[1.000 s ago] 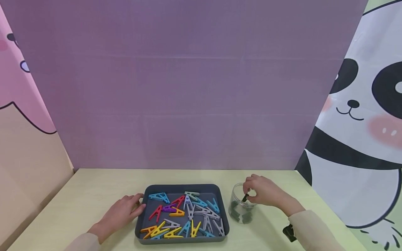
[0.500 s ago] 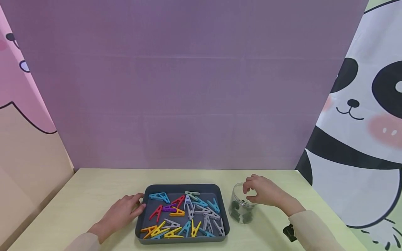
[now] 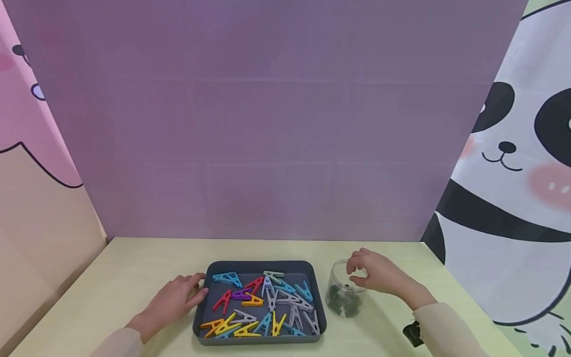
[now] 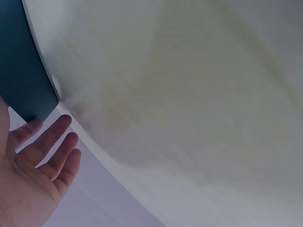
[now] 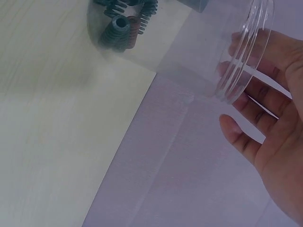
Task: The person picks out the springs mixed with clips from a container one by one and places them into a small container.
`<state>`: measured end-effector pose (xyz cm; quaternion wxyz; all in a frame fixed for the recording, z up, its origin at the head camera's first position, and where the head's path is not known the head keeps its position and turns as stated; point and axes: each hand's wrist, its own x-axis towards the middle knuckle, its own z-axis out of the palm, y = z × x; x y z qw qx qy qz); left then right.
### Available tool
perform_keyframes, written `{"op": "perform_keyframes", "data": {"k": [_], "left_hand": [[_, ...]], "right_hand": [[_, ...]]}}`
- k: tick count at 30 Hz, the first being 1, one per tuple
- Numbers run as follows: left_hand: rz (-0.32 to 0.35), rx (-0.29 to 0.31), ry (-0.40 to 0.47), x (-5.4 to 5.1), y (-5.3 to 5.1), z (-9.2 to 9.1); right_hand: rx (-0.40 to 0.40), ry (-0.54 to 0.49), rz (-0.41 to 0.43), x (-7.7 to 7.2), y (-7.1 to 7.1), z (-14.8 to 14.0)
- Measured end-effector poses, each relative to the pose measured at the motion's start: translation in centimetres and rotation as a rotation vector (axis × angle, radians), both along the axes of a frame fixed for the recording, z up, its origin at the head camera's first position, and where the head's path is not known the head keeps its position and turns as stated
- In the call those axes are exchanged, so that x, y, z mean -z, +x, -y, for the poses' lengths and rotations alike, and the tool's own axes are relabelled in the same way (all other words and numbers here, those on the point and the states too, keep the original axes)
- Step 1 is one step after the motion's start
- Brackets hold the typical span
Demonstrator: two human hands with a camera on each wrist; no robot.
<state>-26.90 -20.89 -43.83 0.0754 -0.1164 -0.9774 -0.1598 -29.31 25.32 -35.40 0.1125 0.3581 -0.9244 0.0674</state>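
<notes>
A clear jar stands right of the dark grey tray. Several dark coil springs lie at its bottom; in the right wrist view one spring among the dark ones looks reddish. My right hand is over the jar's mouth, thumb and fingers apart, holding nothing. My left hand rests its fingers against the tray's left side, as the left wrist view shows near the tray's corner. Several clothespins in blue, red, purple, yellow, orange and grey lie in the tray, among them a yellow clothespin.
The pale wooden table carries the tray and jar. A purple panel rises behind its far edge. A panda picture covers the right side and a pink picture the left.
One second ago my right hand pinched a dark spring above the jar. It has let go, and the fingers are now bare over the mouth. The left hand stays at the tray.
</notes>
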Motion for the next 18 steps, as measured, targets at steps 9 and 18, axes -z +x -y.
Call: {"op": "perform_keyframes", "data": {"k": [9, 18], "left_hand": [[0.005, 0.001, -0.028, -0.4, 0.2, -0.2], [-0.029, 0.017, -0.077, -1.3, 0.7, -0.2]], "right_hand": [[-0.027, -0.109, -0.015, 0.1, 0.2, -0.3], [0.001, -0.294, -0.175, -0.5, 0.6, -1.2]]}}
